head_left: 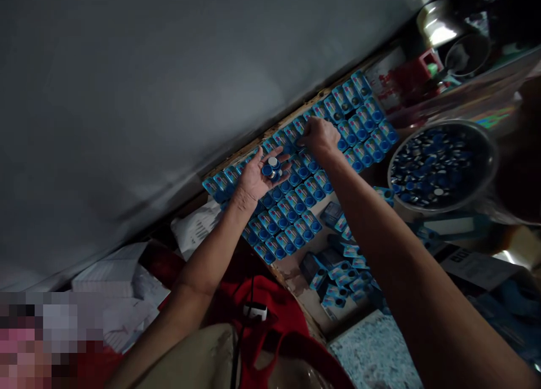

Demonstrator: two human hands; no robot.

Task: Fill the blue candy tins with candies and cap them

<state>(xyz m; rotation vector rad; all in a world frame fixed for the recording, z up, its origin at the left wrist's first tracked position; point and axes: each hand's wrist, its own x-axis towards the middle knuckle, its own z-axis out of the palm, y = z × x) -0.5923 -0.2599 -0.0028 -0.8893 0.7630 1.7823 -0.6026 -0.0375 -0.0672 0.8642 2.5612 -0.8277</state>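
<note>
My left hand (pixel 254 177) is palm up with its fingers spread, and several small round blue-and-silver caps (pixel 273 163) rest on it. Beneath both hands lie slanting rows of small blue printed boxes (pixel 288 216), each with a round hollow near one end. My right hand (pixel 320 136) is over the upper rows with its fingers pinched together at one of the boxes. What the pinch holds, if anything, is hidden by the hand. A few boxes at the upper right have darker round pieces (pixel 337 116) in their hollows.
A clear bowl (pixel 495 162) full of blue-and-silver caps stands at the right. Loose blue boxes (pixel 338 273) are heaped below the rows. A grey wall (pixel 160 79) runs along the far edge. White paper stacks (pixel 105 276) lie at the left, near a partly visible person (pixel 25 344).
</note>
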